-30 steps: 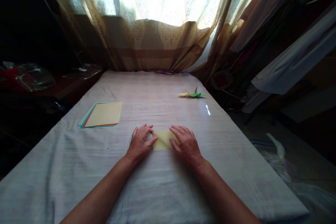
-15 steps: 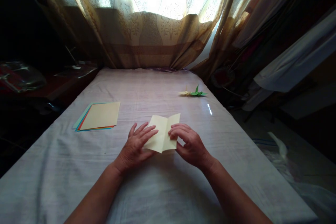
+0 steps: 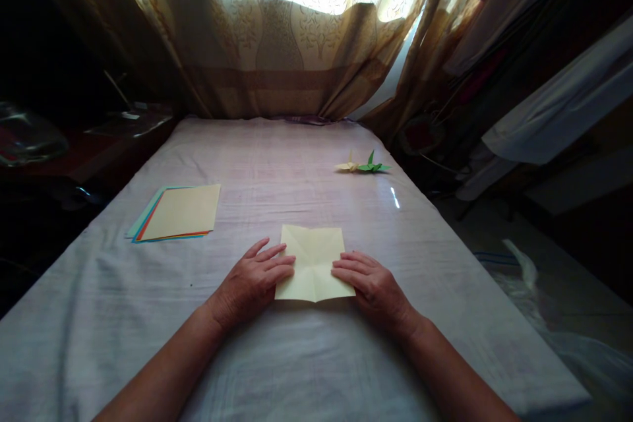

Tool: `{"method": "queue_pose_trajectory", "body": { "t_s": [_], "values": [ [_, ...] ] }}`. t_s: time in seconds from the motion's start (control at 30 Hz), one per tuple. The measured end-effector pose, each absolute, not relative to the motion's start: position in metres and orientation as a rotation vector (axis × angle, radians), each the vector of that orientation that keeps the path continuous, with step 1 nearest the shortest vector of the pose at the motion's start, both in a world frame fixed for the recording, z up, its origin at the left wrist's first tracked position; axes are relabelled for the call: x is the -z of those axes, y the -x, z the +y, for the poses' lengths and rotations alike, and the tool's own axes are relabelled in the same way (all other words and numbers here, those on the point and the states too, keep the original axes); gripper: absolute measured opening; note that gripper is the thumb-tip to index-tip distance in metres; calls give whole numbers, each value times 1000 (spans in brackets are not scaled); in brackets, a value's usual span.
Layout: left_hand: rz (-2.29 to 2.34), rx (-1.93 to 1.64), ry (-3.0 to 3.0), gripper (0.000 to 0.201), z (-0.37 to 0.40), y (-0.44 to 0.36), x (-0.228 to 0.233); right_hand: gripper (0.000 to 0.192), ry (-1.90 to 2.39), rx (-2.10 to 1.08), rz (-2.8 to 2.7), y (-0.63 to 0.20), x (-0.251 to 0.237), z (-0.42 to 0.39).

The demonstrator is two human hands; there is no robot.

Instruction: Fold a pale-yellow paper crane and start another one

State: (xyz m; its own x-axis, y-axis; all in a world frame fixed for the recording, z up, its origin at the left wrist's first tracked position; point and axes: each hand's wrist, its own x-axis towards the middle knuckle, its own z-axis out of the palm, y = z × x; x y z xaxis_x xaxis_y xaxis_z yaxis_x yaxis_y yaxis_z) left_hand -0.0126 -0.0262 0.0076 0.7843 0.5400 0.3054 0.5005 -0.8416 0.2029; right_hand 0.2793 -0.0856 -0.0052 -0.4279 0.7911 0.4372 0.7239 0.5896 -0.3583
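A pale yellow square of paper (image 3: 313, 262) lies unfolded and flat on the cloth-covered table (image 3: 297, 356), with crease lines crossing its middle. My left hand (image 3: 254, 280) rests palm down at its left edge, fingertips touching the paper. My right hand (image 3: 373, 285) lies flat at the lower right edge, fingers spread and touching it. Neither hand grips anything.
A stack of coloured paper sheets (image 3: 177, 213) lies to the left on the table. Two folded paper figures, one yellow (image 3: 347, 165) and one green (image 3: 372, 165), sit at the far right. Curtains (image 3: 277, 46) hang behind the table's far edge. Dark clutter flanks both sides.
The paper was folded small under both hands, then lifted half open, and now lies fully unfolded and flat. Both hands have moved apart to its side edges.
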Motion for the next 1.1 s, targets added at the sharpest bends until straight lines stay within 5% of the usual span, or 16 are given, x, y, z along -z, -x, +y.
{"method": "queue_pose_trajectory", "body": {
  "t_s": [0.43,0.57,0.8,1.1],
  "values": [
    [1165,-693,-2370,23,-29,2,-2,27,1580,-404,-2036,-274,-12,-74],
    [1439,-809,-2326,58,-32,-8,1,31,1828,-353,-1893,-262,-10,-66],
    [1067,-583,-2801,35,-50,-32,-6,30,1887,-169,-1920,-256,-5,-64],
    [883,-303,-2768,65,-56,-48,3,27,1777,21,-1909,-254,3,-66]
  ]
}}
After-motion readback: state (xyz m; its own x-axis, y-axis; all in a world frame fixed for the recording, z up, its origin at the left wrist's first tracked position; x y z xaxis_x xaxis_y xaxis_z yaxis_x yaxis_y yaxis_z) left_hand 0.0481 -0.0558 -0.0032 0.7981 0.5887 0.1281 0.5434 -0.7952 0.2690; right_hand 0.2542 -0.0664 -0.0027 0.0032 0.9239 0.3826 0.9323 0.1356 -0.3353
